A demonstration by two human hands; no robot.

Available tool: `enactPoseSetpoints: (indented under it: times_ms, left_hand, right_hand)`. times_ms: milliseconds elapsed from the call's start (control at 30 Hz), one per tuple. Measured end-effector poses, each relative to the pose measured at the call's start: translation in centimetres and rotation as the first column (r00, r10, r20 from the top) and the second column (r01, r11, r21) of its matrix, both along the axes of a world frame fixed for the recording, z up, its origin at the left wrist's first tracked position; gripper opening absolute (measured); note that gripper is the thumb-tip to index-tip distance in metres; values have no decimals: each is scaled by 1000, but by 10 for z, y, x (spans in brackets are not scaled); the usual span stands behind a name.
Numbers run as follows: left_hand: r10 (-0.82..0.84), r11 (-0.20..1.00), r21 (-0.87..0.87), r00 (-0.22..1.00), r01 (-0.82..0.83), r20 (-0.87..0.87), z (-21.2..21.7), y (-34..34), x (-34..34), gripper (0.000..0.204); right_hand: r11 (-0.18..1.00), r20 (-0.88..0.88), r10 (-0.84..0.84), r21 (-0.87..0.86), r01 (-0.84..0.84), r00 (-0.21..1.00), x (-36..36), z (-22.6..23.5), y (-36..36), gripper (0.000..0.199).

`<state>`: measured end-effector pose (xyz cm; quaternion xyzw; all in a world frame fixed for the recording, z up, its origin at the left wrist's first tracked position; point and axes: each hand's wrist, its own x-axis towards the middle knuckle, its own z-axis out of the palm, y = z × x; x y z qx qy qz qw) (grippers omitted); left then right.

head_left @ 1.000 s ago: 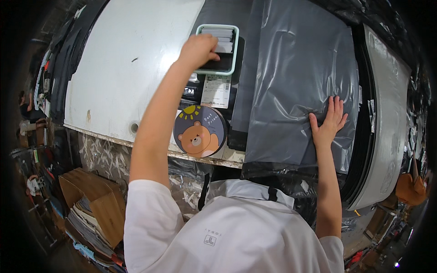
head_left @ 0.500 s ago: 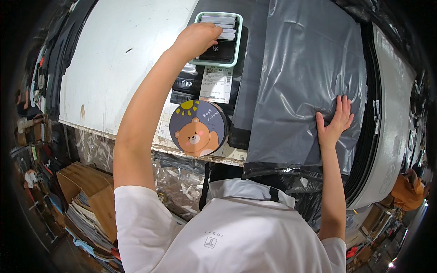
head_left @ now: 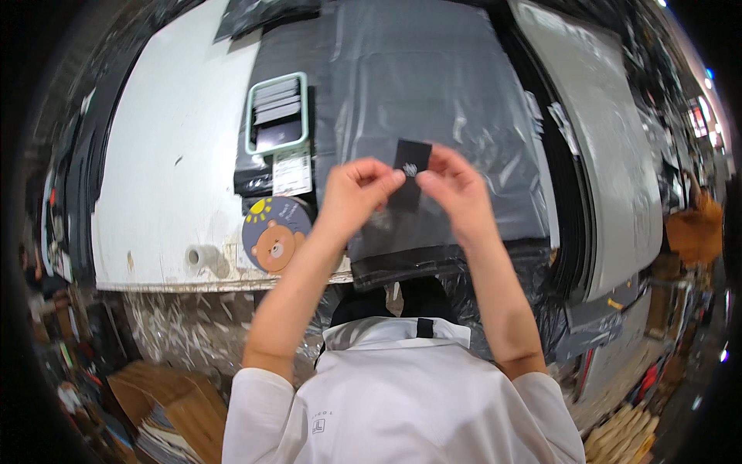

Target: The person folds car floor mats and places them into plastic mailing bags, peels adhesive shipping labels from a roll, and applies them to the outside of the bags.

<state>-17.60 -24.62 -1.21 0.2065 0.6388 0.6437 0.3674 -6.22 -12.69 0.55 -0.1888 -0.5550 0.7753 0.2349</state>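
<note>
In front of me a small black card [head_left: 412, 155] with a pale mark is held up over a pile of grey plastic mailing bags [head_left: 433, 85]. My left hand [head_left: 357, 193] pinches the card near its lower left corner. Closed on its right edge are the thumb and fingers of my right hand [head_left: 457, 189]. To the left of my hands stands a mint-green tray [head_left: 304, 108] of upright cards [head_left: 277, 100]. Just below the tray lies a printed white label [head_left: 292, 172] on a dark package.
A round pad with a bear picture [head_left: 274, 243] lies at the table's front edge. A white roll [head_left: 202, 257] sits to its left on the white tabletop [head_left: 162, 139]. Black sheets and a grey bag stack [head_left: 599, 147] rise at the right. An open cardboard box [head_left: 170, 398] stands below left.
My left hand has left the tray and come right to the card. My right hand has lifted off the grey bag and grips the card too. The view has shifted.
</note>
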Motion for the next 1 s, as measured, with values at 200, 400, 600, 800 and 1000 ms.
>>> enactPoseSetpoints:
  times_ms: [200,400,600,800,1000]
  left_hand:
    - [-165,983,-91,528,162,-833,-27,9,67,21]
    - [-335,942,-218,718,254,-610,-36,-2,48,15]
    - [-37,995,77,943,67,-329,88,48,43,14]
    - [53,997,79,909,-22,-414,93,39,20,15]
    - [-248,913,-359,436,-193,-865,-24,-58,70,77]
  right_hand:
    - [963,26,-177,-201,178,984,61,10,11,13]
    - [961,149,270,-102,-257,951,109,-33,-2,44]
    - [850,203,-368,468,240,907,-5,-87,65,35]
    - [983,200,29,-181,8,979,56,-22,87,38]
    - [986,381,82,-163,-20,921,149,-31,31,35]
